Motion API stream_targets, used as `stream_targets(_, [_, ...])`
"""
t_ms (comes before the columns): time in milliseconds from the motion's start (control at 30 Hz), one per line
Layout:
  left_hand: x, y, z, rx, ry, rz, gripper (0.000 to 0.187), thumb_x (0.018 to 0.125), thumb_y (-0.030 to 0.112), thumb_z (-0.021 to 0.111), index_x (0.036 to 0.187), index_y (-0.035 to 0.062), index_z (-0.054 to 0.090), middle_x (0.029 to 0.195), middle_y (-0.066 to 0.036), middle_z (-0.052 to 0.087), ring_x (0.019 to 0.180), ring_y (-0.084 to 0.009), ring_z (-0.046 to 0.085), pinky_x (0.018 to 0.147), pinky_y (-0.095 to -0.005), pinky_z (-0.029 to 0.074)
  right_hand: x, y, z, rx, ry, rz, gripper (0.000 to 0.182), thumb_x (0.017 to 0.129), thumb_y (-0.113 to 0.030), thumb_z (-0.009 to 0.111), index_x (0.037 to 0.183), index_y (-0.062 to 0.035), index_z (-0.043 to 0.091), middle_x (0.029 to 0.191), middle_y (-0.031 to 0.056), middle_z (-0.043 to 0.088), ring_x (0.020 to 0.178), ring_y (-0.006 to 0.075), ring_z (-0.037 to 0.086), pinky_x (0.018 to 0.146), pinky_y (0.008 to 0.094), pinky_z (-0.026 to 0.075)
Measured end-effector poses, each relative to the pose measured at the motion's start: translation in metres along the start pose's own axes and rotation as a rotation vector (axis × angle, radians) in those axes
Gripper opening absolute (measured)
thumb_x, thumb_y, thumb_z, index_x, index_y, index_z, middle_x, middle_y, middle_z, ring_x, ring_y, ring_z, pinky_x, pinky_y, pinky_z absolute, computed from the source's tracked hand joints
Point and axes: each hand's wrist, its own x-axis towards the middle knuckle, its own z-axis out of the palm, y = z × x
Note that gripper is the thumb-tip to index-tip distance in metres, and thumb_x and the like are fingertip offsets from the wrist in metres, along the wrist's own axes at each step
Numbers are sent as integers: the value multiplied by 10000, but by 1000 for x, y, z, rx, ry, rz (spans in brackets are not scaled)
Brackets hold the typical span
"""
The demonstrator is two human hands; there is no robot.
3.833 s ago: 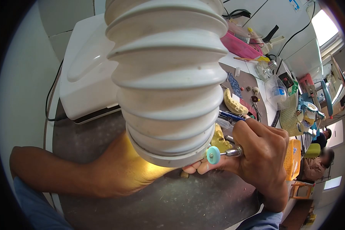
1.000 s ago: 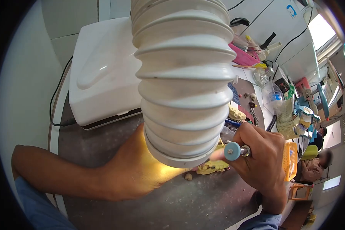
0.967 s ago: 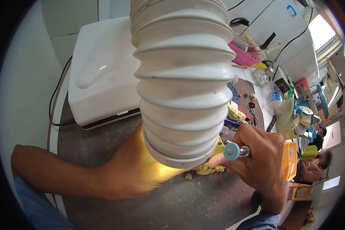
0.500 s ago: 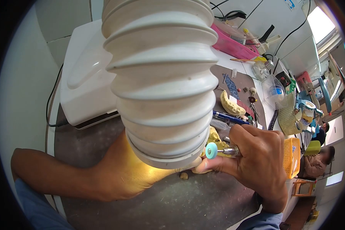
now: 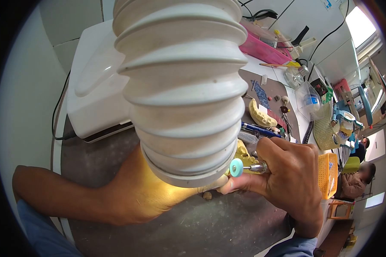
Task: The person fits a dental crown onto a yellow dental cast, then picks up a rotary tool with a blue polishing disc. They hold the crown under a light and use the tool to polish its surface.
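Note:
My right hand (image 5: 289,175) is closed around a metal rotary handpiece (image 5: 258,167). At its tip sits a turquoise polishing wheel (image 5: 236,167), pointing left. My left hand (image 5: 152,195) reaches in under a wide white corrugated hose (image 5: 184,85), which hides most of its fingers. Its thumb tip shows below the wheel, meeting my right thumb; whatever it pinches is hidden. Just behind the wheel is a yellow dental model (image 5: 242,150), partly covered by the hose and my right hand. A small brownish lump (image 5: 207,195) lies on the dark mat below my thumbs.
A white machine housing (image 5: 96,85) stands at left. Beyond my right hand lie a cream dental cast (image 5: 261,115), blue pens (image 5: 261,129) and small tools. An orange basket (image 5: 327,175), clear plastic container (image 5: 309,103) and pink tray (image 5: 266,47) line the bench. A person (image 5: 355,182) sits far right.
The view has shifted slightly, so the hose and the bench items sit a little differently. Both hands and the wheel keep nearly the same position.

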Motion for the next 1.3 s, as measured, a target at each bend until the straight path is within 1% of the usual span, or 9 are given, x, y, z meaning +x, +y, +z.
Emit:
stream_targets(333, [-3,2,2,20,42,2,341,829,155,789,1111,23,648,1027,-60,697,920,-144,647,829,-304,520,-1,-3,-4,-49,-8,18,690,573,-691,726,576,-74,418,478,30,412,396,216,464,402,359,356])
stream_targets(467, [-1,-1,0,28,0,-39,340,830,156,788,1111,24,649,1028,-61,697,925,-146,645,833,-308,518,-2,-5,-6,-78,15,47,685,571,-693,722,580,-77,425,476,33,421,413,217,493,408,353,359])
stream_targets(533, [-1,0,-1,88,2,22,338,829,155,788,1111,26,651,1032,-60,697,930,-147,645,837,-312,517,-2,-6,-6,-90,19,47,683,573,-694,720,581,-78,427,475,33,421,417,217,499,410,351,359])
stream_targets(733, [0,1,-3,88,-64,26,339,826,153,791,1108,26,652,1034,-61,696,924,-148,643,835,-313,516,-3,-6,-6,-117,-9,27,682,572,-698,716,589,-78,431,498,26,425,415,210,487,410,345,346])
stream_targets(833, [-1,-2,0,57,18,38,342,822,149,792,1108,26,652,1034,-61,697,922,-147,644,833,-312,516,-3,-6,-4,-104,4,24,682,573,-703,710,594,-79,436,504,20,420,424,203,492,418,345,342])
stream_targets(1067, [-1,-7,-1,116,4,61,349,822,140,789,1119,23,648,1061,-70,697,958,-153,650,855,-317,516,-3,-6,-6,-98,-17,32,683,567,-700,718,593,-76,443,502,21,428,422,201,492,415,345,352])
stream_targets(1167, [-1,-8,0,109,-24,47,342,827,136,783,1119,22,648,1070,-76,696,980,-161,650,870,-320,513,-4,-5,-7,-106,-18,57,683,567,-699,721,586,-76,440,494,28,431,424,212,498,415,351,360])
stream_targets(1233, [-5,-8,5,-106,32,-107,340,835,131,774,1130,23,642,1072,-80,693,988,-171,649,876,-325,510,-4,-5,-7,-95,4,69,684,568,-699,720,582,-77,438,488,33,431,426,218,500,417,356,364])
stream_targets(1300, [-4,-9,4,-92,49,-88,345,838,134,772,1136,24,639,1075,-80,691,989,-174,648,877,-326,509,-3,-5,-5,-91,35,57,689,574,-703,717,579,-78,426,481,40,425,421,226,496,416,361,371])
